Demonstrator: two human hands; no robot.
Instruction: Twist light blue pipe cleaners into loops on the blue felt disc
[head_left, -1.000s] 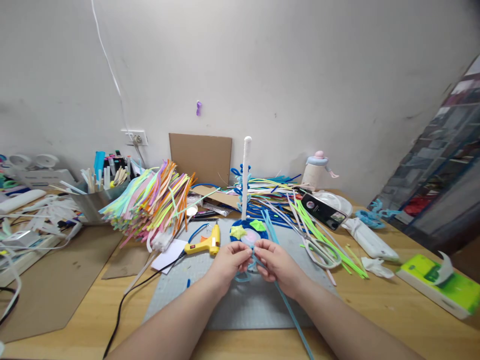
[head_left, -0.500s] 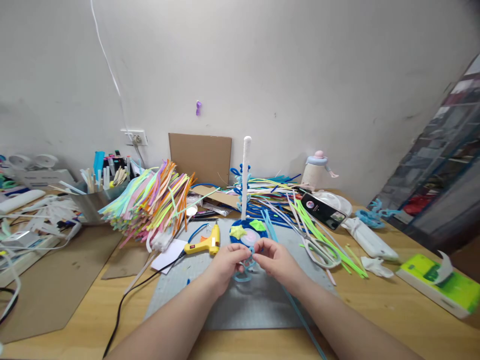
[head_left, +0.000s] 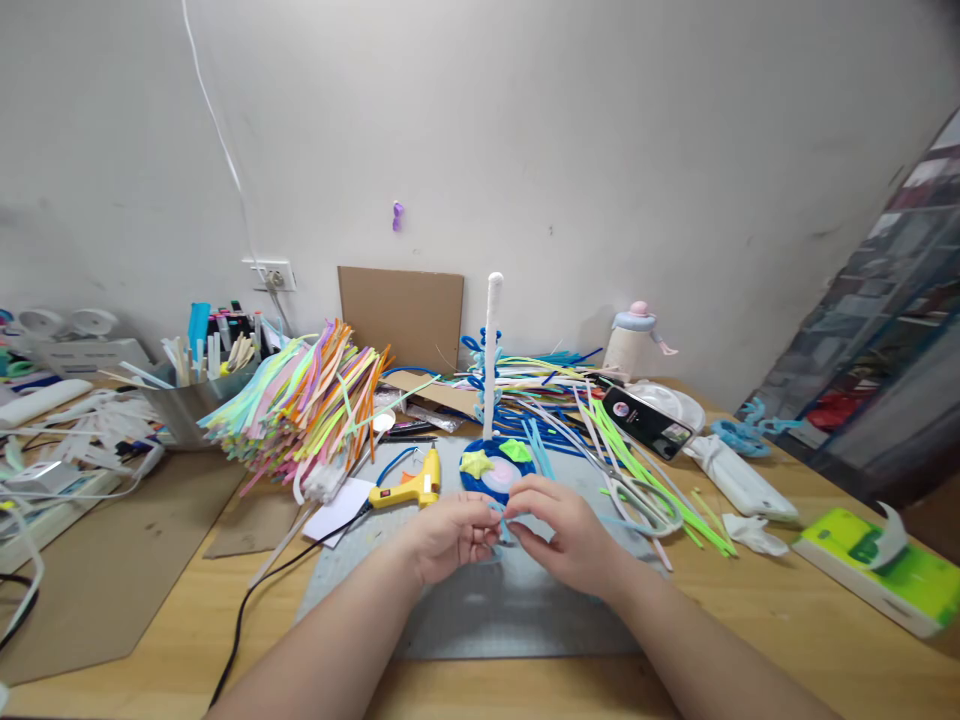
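Observation:
A light blue pipe cleaner (head_left: pixel 504 530), bent into loops, is pinched between both my hands above the grey cutting mat. My left hand (head_left: pixel 459 532) grips it from the left, fingers curled. From the right, my right hand (head_left: pixel 559 525) meets it with thumb and fingertips; part of the loops is hidden by the fingers. A light blue strand (head_left: pixel 626 523) shows beyond my right hand. Just behind the hands sits a round dark blue base (head_left: pixel 470 483) bearing a yellow star (head_left: pixel 475 464), a green piece (head_left: pixel 515 451) and a pale pink disc (head_left: pixel 498 475). A white fuzzy rod (head_left: pixel 492 340) rises behind it.
On the mat (head_left: pixel 525 625), left of the hands, lies a yellow glue gun (head_left: pixel 412 487) with a black cord. Scissors (head_left: pixel 641 500), a phone (head_left: pixel 649 423) and a tissue pack (head_left: pixel 881 570) are on the right. A pipe-cleaner bundle (head_left: pixel 300 410) is at left.
My right hand has turned and shifted slightly right. The long light blue strand that hung toward the table's front edge has swung away, and a strand now points right behind that hand.

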